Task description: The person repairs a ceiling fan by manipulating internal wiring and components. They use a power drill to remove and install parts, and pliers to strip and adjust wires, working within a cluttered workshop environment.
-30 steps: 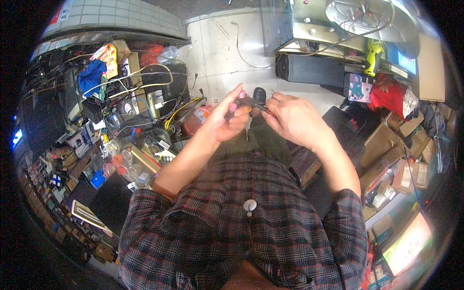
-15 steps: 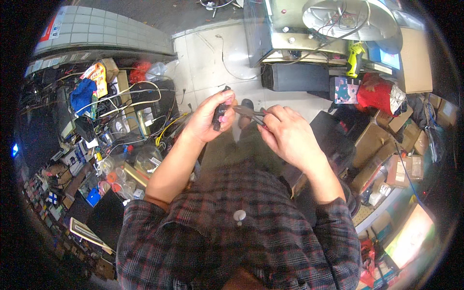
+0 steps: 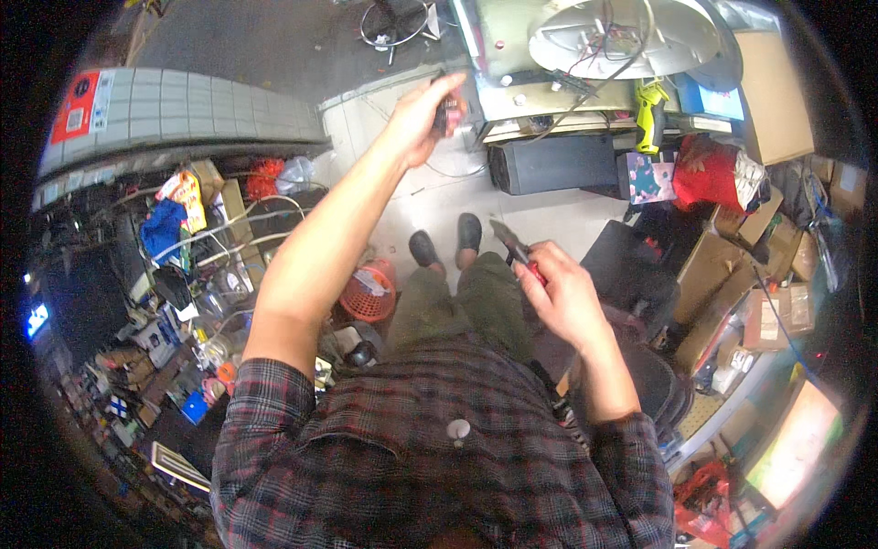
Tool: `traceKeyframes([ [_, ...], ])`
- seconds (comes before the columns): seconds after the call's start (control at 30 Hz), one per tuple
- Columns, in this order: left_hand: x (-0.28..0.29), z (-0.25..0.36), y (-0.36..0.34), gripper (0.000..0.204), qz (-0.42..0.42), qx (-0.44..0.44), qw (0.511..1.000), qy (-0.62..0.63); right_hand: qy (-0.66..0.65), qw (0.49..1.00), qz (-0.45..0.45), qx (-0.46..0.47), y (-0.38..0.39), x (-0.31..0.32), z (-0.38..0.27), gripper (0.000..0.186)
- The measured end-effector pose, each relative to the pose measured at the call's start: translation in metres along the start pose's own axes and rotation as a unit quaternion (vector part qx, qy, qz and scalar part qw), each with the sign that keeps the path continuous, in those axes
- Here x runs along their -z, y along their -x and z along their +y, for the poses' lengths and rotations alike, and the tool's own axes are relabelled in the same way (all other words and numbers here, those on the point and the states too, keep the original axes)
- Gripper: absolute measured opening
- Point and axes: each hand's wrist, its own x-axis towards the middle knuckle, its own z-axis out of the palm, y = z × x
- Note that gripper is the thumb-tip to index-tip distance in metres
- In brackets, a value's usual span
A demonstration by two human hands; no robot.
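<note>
My left hand [image 3: 422, 121] is stretched out far ahead, beside the left end of the workbench [image 3: 512, 102]. Its fingers are wrapped round a small dark object [image 3: 446, 116] whose kind I cannot make out. Closer to my body, on the right, my right hand [image 3: 565, 291] grips a pair of pliers [image 3: 514, 245] by its red handle. The dark jaws point up and to the left, touching nothing, above the floor near my shoes.
A white round lamp-like housing [image 3: 585, 41] with wires lies on the bench, near a yellow-green tool [image 3: 650, 117]. Below stands a black box [image 3: 558, 165]. An orange basket [image 3: 369, 291] is at my left; cluttered parts and cables fill that side. Cardboard boxes [image 3: 704, 284] stand right.
My hands have moved apart. The left one reached forward with the dark object; the right drew back toward me with the pliers, which were beside that object before.
</note>
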Motion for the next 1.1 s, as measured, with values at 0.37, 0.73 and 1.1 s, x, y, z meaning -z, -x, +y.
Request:
traceKeyframes([
  [0.37, -0.029, 0.041, -0.162, 0.049, 0.148, -0.171, 0.816, -0.532, -0.034, 0.998, 0.053, -0.031, 0.056, -0.009, 0.032, 0.022],
  [0.73, -0.045, 0.064, -0.132, 0.040, 0.093, -0.060, 0.942, -0.316, -0.087, 0.995, 0.023, -0.049, 0.042, -0.009, 0.032, 0.020],
  [1.1, 0.040, 0.089, -0.068, 0.026, -0.106, -0.057, 0.992, 0.035, -0.058, 0.993, 0.098, -0.044, -0.142, -0.010, -0.020, 0.028],
])
